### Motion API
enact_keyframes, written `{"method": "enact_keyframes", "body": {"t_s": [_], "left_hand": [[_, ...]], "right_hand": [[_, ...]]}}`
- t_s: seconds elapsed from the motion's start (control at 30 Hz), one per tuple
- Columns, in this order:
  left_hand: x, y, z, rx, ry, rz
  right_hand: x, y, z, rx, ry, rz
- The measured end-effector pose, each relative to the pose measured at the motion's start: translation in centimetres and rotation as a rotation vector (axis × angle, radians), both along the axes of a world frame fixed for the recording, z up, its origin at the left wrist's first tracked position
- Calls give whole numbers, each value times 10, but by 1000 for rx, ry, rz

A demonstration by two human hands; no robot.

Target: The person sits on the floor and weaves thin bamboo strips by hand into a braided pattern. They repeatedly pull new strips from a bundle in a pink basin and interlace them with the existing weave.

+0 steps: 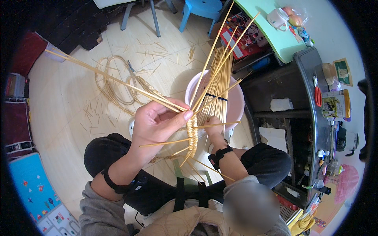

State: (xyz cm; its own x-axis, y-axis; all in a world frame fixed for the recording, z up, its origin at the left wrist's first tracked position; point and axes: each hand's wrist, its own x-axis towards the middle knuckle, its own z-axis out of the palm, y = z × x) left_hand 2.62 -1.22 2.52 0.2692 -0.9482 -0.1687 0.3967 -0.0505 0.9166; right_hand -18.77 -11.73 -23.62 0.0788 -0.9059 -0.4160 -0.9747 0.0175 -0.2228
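My left hand (156,126) pinches the top of a flat plaited straw braid (192,138) between thumb and fingers. Long loose straws (124,84) fan out from that pinch to the upper left and upper right, and shorter ends stick out along the braid's sides. The braid hangs down toward my lap. Just right of it, my right hand (215,126) is at the lower end of a straw bundle (220,73), its fingers curled and partly hidden. A dark tie (216,97) binds the bundle, which leans in a pale pink basin (236,101).
A coil of finished braid (102,84) lies on the tiled floor (68,118) to the left, with straw offcuts (152,53) scattered around. A blue plastic stool (203,6) stands ahead. Dark shelving (274,88) and a green tabletop (260,17) with a white mug (277,17) border the right.
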Motion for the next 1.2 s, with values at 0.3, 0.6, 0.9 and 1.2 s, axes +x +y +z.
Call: {"method": "enact_keyframes", "body": {"t_s": [0.3, 0.6, 0.9, 1.2], "left_hand": [[2, 2, 1, -22, 1, -5], [0, 1, -1, -21, -6, -9], [0, 1, -1, -21, 6, -24], [0, 0, -1, -11, 15, -6]], "right_hand": [[-14, -4, -6, 134, -302, -180], [-47, -1, -38, 372, -942, -534], [-31, 9, -7, -147, -126, 57], [-8, 6, 5, 56, 40, 84]]}}
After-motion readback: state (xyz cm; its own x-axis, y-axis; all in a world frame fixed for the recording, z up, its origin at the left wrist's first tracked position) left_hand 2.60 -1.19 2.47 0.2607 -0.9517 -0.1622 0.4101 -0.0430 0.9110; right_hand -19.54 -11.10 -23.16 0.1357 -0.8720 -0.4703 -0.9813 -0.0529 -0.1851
